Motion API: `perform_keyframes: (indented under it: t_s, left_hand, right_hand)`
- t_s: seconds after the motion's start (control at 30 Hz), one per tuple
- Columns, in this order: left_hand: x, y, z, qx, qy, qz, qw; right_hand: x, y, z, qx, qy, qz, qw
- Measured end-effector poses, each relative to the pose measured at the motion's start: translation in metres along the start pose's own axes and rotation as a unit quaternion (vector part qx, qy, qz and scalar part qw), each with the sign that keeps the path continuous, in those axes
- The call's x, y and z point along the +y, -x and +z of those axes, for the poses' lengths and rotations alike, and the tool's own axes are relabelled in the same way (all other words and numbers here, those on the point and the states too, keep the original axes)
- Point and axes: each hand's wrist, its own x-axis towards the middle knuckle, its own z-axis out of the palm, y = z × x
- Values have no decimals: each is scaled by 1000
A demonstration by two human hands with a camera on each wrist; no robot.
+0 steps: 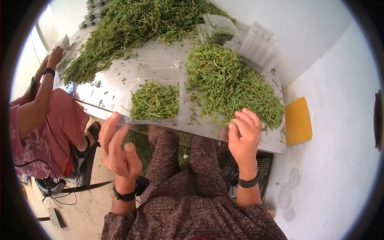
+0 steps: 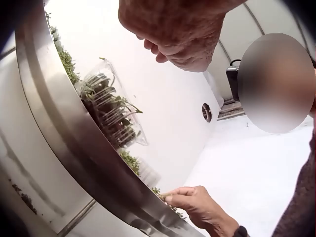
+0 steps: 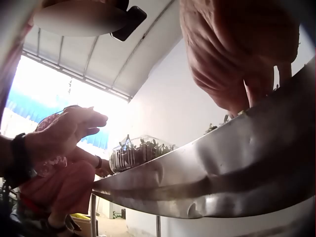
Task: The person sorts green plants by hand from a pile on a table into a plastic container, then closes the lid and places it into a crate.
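A clear plastic clamshell box (image 1: 181,108), its lid (image 1: 154,72) folded back, sits at the table's near edge filled with leafy green sprigs (image 1: 154,100). My left hand (image 1: 120,150) hovers just off the box's near left corner, fingers loosely bent and holding nothing. At the near edge of a smaller heap of greens (image 1: 232,80), my right hand (image 1: 245,138) pinches a thin green sprig (image 1: 227,123) between thumb and fingers. The left wrist view also shows that right hand (image 2: 202,210) with its fingertips at the table edge.
A large heap of greens (image 1: 140,24) covers the back of the metal table (image 1: 116,86). Filled boxes (image 1: 218,30) and stacked clear containers (image 1: 260,46) stand at the back right. Another person (image 1: 34,120) sits at the left. A yellow board (image 1: 298,120) leans by the wall.
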Motion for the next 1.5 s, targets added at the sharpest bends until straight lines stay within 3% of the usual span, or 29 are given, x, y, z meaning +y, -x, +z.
perform_keyframes:
  t_s: [0.1,0.17,0.3,0.43,0.6,0.93,1.13,1.2,1.5]
  left_hand:
    - [12,-9,-5,-27,35,32,998]
    - [27,-14,-2,-107,169,-16,980]
    - [49,-22,17,-174,284,-9,943]
    - [67,-18,36,-225,283,32,932]
    - [69,3,39,-269,271,-20,924]
    - [52,7,29,-278,256,4,926]
    - [49,-2,22,-261,319,10,911]
    - [47,-6,21,-252,340,5,906]
    - [35,-26,13,-207,352,-6,913]
  right_hand:
    - [-9,-6,-1,58,-30,37,997]
    - [-13,-11,-8,72,-64,36,995]
    - [-36,-11,-19,30,-96,-23,995]
    - [-57,-2,-21,-27,-118,-93,988]
    - [-61,7,-22,-74,-133,-112,982]
    - [-68,10,-20,-145,-169,-154,963]
    - [-75,4,-19,-123,-198,-153,960]
    - [-81,1,-18,-101,-234,-107,961]
    - [-97,-24,-5,-39,-268,-149,951]
